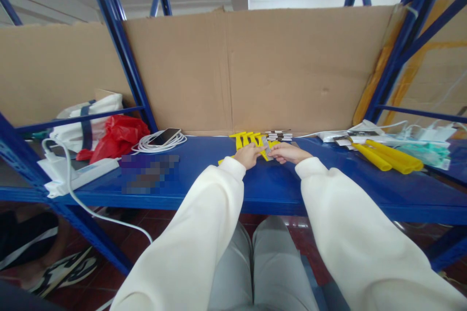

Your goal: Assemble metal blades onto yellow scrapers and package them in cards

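Both of my hands meet over the blue shelf top (pixel 204 155). Between them is a small flat grey piece (pixel 266 146), tilted up, too small to name. The fingers of my right hand (pixel 292 152) are pinched at its right edge. From the other side, my left hand (pixel 248 155) has its fingers closed and reaching to the piece. Yellow strips (pixel 239 140) lie in a row just behind and under my hands, partly hidden by them. A little stack of white and dark flat pieces (pixel 280 135) sits behind my right hand.
Yellow rolled sheets (pixel 394 156) lie at right beside papers and plastic packets (pixel 350 132). At left are a phone (pixel 166 136) on a coiled white cable (pixel 146 146), a red bag (pixel 118 135) and a power strip (pixel 95 173). Cardboard (pixel 292 68) closes the back; blue posts (pixel 122 48) flank it.
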